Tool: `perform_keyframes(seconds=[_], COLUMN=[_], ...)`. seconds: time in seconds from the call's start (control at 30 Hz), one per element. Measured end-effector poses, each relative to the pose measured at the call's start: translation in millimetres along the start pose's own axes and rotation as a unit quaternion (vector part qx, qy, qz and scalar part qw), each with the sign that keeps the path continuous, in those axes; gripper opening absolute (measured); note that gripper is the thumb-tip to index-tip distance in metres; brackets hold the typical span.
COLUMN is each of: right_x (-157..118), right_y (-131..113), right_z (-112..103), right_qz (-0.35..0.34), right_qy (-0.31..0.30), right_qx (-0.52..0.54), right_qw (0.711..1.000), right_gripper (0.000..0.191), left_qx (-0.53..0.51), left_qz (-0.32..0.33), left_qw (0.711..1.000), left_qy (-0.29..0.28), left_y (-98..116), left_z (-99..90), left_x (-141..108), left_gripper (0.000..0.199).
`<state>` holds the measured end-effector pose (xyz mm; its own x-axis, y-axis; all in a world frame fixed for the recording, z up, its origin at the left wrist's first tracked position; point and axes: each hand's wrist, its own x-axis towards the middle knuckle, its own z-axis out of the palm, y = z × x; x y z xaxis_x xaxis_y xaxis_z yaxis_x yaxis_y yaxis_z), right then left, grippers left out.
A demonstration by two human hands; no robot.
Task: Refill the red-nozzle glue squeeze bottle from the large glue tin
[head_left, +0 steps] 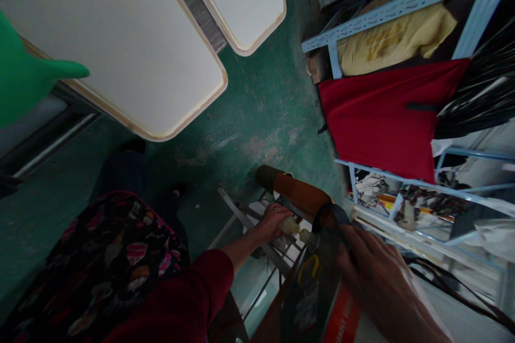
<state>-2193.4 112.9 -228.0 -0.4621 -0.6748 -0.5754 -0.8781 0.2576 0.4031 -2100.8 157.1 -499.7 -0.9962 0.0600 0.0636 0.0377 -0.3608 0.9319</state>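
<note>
My left hand (273, 222), at the end of a red sleeve, is closed around a small translucent yellowish bottle (290, 226). The bottle's neck points toward the spout (309, 238) of a dark metal can with a red label (309, 300). The two openings meet or nearly meet; I cannot tell whether liquid passes. My right hand (374, 273) grips the can near its top, by a dark handle (332, 214). The can is tilted, its lower part cut off by the frame. Just beyond the hands lies a brown roll-like object (301, 193).
White boards with rounded corners (132, 37) stand upper left, beside a green object (24, 75). Blue metal shelving (402, 10) on the right carries a yellow sack (394, 40), hanging red cloth (386, 118) and black strips (478, 107). A metal frame (237, 209) stands below my left hand.
</note>
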Motion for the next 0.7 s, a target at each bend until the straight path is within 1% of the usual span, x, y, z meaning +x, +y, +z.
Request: perform_keyframes(seconds=[0.17, 0.3, 0.47, 0.6, 0.7], right_x=[2.1, 4.4, 4.4, 2.8, 2.7], right_y=[-4.0, -8.1, -5.4, -4.0, -4.5], right_z=[-1.1, -5.3, -5.8, -3.2, -3.5], right_qz=[0.007, 0.032, 0.002, 0.007, 0.008], right_qy=[-0.001, -0.002, -0.01, -0.001, 0.0], right_qx=[0.008, 0.011, 0.009, -0.004, 0.005], right_qw=[1.0, 0.999, 1.0, 1.0, 1.0], right_gripper=[0.026, 0.028, 0.026, 0.026, 0.026], left_qx=[0.002, 0.007, 0.01, 0.011, 0.015], left_qz=[0.006, 0.002, 0.0, 0.003, -0.003], left_qw=[1.0, 1.0, 1.0, 1.0, 1.0], left_qy=[0.006, 0.009, 0.001, -0.006, -0.008], left_y=[-3.0, -4.9, -2.7, -1.2, -2.2], left_z=[2.7, 4.9, 4.5, 4.2, 4.5], left_x=[0.6, 1.4, 2.1, 3.1, 3.6], left_gripper=[0.053, 0.054, 0.055, 0.053, 0.053])
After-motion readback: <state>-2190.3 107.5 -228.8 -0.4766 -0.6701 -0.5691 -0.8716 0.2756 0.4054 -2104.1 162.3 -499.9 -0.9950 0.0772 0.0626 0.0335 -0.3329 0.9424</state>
